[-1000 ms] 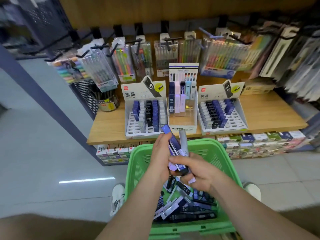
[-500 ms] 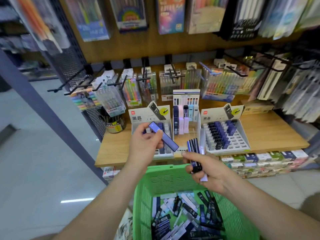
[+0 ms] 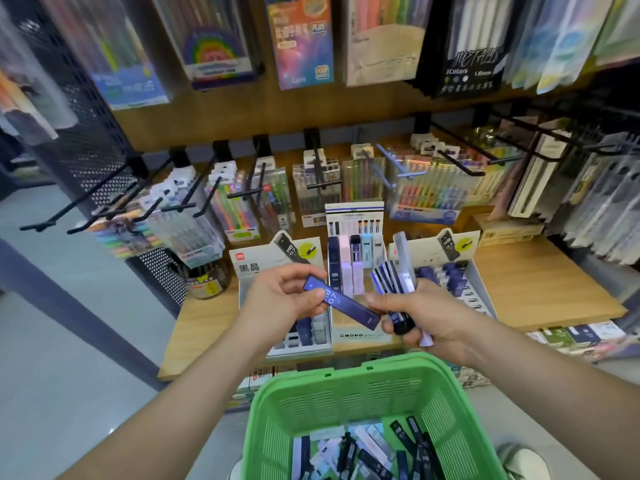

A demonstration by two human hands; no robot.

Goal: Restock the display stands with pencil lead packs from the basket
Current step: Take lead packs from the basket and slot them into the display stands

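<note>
My left hand [image 3: 282, 299] pinches one dark blue pencil lead pack [image 3: 341, 302] by its upper end, slanted over the left display stand [image 3: 277, 265]. My right hand [image 3: 424, 318] grips a fanned bunch of lead packs [image 3: 396, 275], blue, black and clear, in front of the middle stand [image 3: 355, 271] and the right stand [image 3: 460, 271]. The blue pack's lower end reaches my right fingers. Below, the green basket [image 3: 346, 386] holds several loose packs [image 3: 374, 455].
The stands sit on a wooden shelf [image 3: 540, 289]. Black hooks [image 3: 104, 202] with pen and highlighter packs jut out above it. A pen tub [image 3: 207, 282] stands at the shelf's left end. Boxes line the lower shelf [image 3: 581, 336]. Grey floor lies left.
The view has tilted up and closer to the shelf. Both hands rose from the basket toward the stands. My left hand took one blue pack out of the bunch and holds it apart.
</note>
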